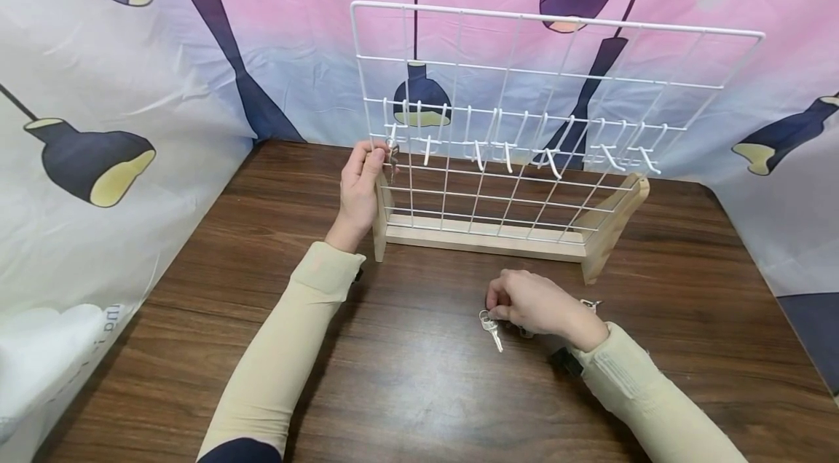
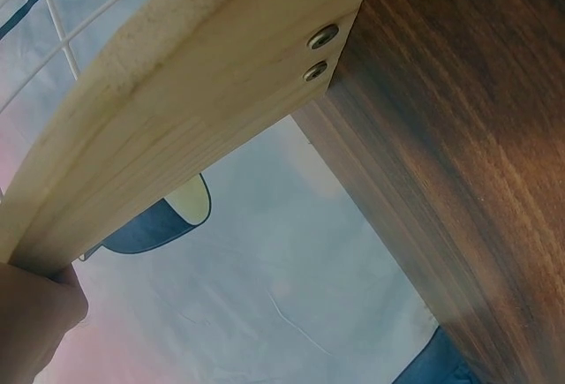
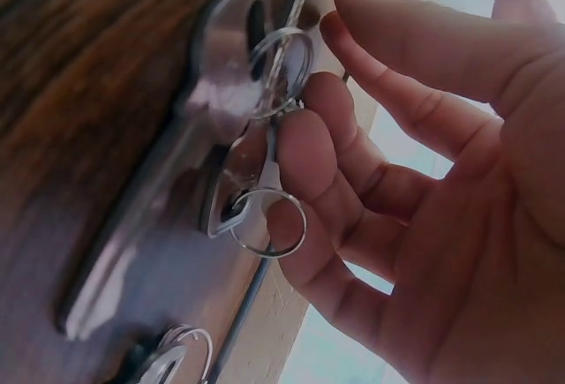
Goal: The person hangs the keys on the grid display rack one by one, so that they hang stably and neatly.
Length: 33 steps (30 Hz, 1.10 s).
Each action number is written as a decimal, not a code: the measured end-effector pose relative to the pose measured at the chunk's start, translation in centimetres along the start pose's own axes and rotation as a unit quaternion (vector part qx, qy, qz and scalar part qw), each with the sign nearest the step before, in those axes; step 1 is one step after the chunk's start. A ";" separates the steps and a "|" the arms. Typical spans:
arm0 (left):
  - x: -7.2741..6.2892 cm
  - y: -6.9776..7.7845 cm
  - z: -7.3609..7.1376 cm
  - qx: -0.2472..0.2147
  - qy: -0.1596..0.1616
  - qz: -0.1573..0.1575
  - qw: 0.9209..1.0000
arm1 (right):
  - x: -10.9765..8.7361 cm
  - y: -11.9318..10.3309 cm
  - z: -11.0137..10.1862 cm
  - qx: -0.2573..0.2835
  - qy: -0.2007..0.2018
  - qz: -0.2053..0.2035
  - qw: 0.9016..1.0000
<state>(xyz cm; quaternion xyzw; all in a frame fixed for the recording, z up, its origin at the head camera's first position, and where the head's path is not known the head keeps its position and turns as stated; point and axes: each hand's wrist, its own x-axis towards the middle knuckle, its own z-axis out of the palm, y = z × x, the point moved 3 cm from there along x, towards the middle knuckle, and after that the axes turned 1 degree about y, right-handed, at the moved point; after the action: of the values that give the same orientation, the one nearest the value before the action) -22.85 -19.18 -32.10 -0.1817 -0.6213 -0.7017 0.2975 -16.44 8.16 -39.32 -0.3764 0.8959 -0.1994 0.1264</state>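
At the left end of the white wire rack (image 1: 472,230), my left hand (image 1: 359,183) grips its side near the top of the wooden end piece (image 2: 194,84). A key (image 1: 394,157) hangs from the leftmost hook beside the thumb. My right hand (image 1: 537,306) is low over the table, fingers loosely bent, thumb and forefinger slightly apart. Its thumb tip is by the ring of a silver key (image 1: 491,332) lying on the table. In the right wrist view, the other fingertips are against keys with rings (image 3: 221,75) beneath the palm.
Several white hooks (image 1: 507,157) project from the rack's wires. Another key (image 1: 592,304) lies beyond the right wrist. The dark wooden table (image 1: 406,390) meets a printed curtain (image 1: 295,33) at the back. A white plastic package (image 1: 59,354) is at the left edge.
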 end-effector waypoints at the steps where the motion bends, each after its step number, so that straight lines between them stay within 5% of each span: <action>1: 0.0 0.0 0.0 0.001 0.000 0.001 1.000 | 0.0 0.0 0.0 0.000 0.000 -0.002 1.000; 33: 0.0 0.1 0.1 -0.004 0.000 0.002 1.000 | 0.5 -1.0 0.8 0.018 -0.034 0.028 0.999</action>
<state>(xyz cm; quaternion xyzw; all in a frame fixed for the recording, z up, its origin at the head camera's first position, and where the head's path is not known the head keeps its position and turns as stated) -22.83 -19.04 -32.01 -0.1843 -0.6181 -0.7038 0.2977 -15.90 6.94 -39.66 -0.3558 0.8975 -0.1987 0.1685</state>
